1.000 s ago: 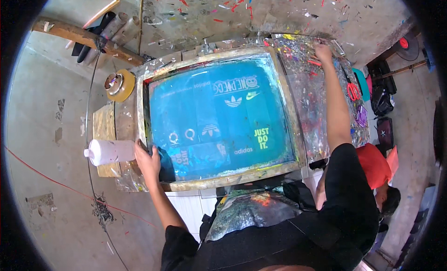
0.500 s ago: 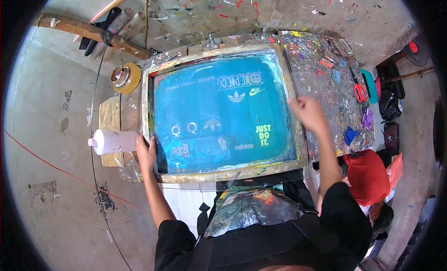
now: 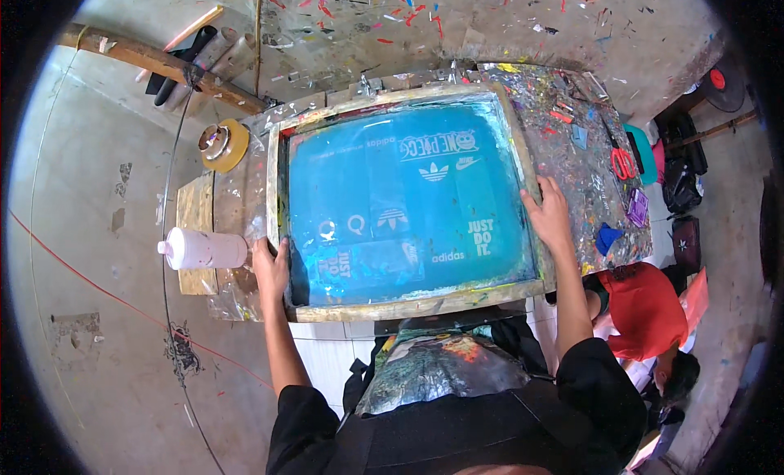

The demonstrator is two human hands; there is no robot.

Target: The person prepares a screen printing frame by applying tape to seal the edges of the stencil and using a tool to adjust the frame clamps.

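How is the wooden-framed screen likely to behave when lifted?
The wooden-framed screen should stay stiff, since wood edges all four sides. Its flat blue mesh may give if pressed. Being broad, it could tilt if only the left hand or right hand lifted.

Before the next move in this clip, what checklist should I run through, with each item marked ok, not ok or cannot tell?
1. Left hand on the wooden frame: ok, it is at the left side.
2. Right hand on the frame: ok, it is at the right side.
3. Grip firm at both sides: cannot tell, the fingers are partly hidden.
4. Pale bottle off the blue mesh: ok, it is left of the frame, close to the left hand.
5. Red scissors off the mesh: ok, they lie to the right of the frame.
6. Frame flush with what is beneath it: cannot tell, its underside is hidden.
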